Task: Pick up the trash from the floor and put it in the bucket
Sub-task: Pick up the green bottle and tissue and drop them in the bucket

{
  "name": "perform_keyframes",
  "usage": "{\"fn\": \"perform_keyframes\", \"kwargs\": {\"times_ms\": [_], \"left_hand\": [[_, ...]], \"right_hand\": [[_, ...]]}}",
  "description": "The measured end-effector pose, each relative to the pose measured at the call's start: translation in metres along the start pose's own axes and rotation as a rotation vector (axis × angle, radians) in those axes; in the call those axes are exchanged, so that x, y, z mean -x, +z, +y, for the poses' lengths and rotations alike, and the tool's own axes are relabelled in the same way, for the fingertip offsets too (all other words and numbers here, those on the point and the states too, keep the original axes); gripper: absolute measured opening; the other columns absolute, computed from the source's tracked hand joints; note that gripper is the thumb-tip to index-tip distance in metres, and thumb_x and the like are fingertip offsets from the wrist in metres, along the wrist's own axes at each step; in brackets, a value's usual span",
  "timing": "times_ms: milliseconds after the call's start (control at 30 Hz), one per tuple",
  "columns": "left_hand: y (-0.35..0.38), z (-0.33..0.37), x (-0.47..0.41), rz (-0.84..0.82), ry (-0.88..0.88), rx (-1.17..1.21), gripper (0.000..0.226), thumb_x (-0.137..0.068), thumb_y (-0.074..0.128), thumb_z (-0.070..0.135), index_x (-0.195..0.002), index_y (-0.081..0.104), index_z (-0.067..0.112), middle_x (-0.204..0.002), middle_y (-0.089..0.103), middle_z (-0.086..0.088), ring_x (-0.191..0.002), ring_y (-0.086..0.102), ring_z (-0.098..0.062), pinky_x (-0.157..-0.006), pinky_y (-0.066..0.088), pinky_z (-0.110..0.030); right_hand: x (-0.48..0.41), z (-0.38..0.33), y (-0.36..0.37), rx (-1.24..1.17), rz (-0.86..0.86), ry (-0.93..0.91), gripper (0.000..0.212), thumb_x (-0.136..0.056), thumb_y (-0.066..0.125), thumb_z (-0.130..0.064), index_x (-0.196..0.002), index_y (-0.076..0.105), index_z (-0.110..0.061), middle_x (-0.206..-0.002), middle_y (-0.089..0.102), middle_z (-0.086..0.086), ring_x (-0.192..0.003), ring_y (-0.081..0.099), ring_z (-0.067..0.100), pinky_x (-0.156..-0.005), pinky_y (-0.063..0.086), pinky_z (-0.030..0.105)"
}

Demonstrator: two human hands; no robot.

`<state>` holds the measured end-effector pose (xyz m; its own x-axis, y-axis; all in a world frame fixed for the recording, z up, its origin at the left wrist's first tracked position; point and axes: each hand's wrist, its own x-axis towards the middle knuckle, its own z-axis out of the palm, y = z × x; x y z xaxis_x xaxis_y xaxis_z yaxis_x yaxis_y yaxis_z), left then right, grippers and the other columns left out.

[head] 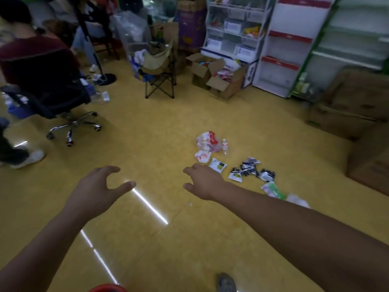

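Glossy yellow floor (157, 127) holds crumpled white, red and black plastic wrappers (244, 170) just beyond the right hand (203, 182). It and the left hand (97, 186) are empty, fingers (112, 169) loosely spread. Wrappers look light, soft and slippery; pinch a crumpled edge. Well behind the fingers lies a red plastic bucket rim (107, 288).

Two hands are held out side by side above the floor (157, 127), the left hand (99, 186) left of centre and the right hand (202, 182) apart from it. Trash (244, 169) lies scattered on the floor just beyond and right of the right hand, with a small bottle (224, 144) at its far end. What may be the bucket (107, 288) shows at the bottom edge. An office chair (52, 95) stands far left and a folding chair (161, 72) stands behind centre. Open boxes (212, 74) sit to its right, before the shelves (284, 45).
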<state>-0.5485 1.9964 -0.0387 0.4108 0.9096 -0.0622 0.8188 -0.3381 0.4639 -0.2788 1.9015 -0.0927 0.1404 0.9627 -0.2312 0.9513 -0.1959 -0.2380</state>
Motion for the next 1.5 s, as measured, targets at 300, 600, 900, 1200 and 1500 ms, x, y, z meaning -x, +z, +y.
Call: {"fn": "perform_keyframes", "kwargs": {"times_ms": [300,600,900,1200,1500], "left_hand": [[0.049,0.083,-0.001,-0.158,0.204,-0.019,0.073,-0.067,0.067,0.071,-0.125,0.057,0.029,-0.132,0.054,-0.002,-0.113,0.055,-0.021,-0.083,0.048,-0.038],[0.118,0.202,0.003,-0.247,0.394,-0.063,0.069,-0.067,0.071,0.067,-0.123,0.06,0.027,-0.126,0.057,-0.002,-0.109,0.056,-0.019,-0.085,0.044,-0.033],[0.22,0.336,0.027,-0.352,0.469,-0.103,0.074,-0.069,0.074,0.062,-0.129,0.058,0.022,-0.131,0.057,-0.003,-0.114,0.055,-0.02,-0.089,0.044,-0.033],[0.321,0.44,0.058,-0.485,0.537,-0.108,0.075,-0.07,0.072,0.065,-0.13,0.055,0.023,-0.137,0.053,-0.002,-0.121,0.053,-0.018,-0.087,0.042,-0.03],[0.374,0.503,0.033,-0.516,0.564,-0.149,0.075,-0.07,0.072,0.065,-0.13,0.054,0.024,-0.134,0.056,-0.003,-0.119,0.054,-0.019,-0.085,0.044,-0.031]], "right_hand": [[0.099,0.082,0.008,-0.057,0.046,0.269,0.055,-0.096,0.052,-0.046,-0.144,0.039,-0.022,-0.139,0.047,0.009,-0.122,0.049,0.033,-0.088,0.051,0.047],[0.186,0.182,0.014,-0.118,0.103,0.44,0.056,-0.095,0.052,-0.046,-0.144,0.039,-0.022,-0.135,0.048,0.011,-0.118,0.052,0.034,-0.087,0.052,0.046],[0.28,0.321,0.027,-0.206,0.125,0.583,0.054,-0.096,0.052,-0.044,-0.143,0.042,-0.021,-0.135,0.049,0.009,-0.12,0.052,0.031,-0.087,0.051,0.042],[0.359,0.432,0.039,-0.233,0.096,0.704,0.051,-0.095,0.052,-0.043,-0.141,0.043,-0.021,-0.134,0.051,0.007,-0.119,0.052,0.03,-0.086,0.051,0.04],[0.373,0.505,0.046,-0.271,0.072,0.785,0.051,-0.094,0.053,-0.044,-0.14,0.044,-0.022,-0.132,0.051,0.008,-0.116,0.054,0.029,-0.085,0.052,0.042]]}}
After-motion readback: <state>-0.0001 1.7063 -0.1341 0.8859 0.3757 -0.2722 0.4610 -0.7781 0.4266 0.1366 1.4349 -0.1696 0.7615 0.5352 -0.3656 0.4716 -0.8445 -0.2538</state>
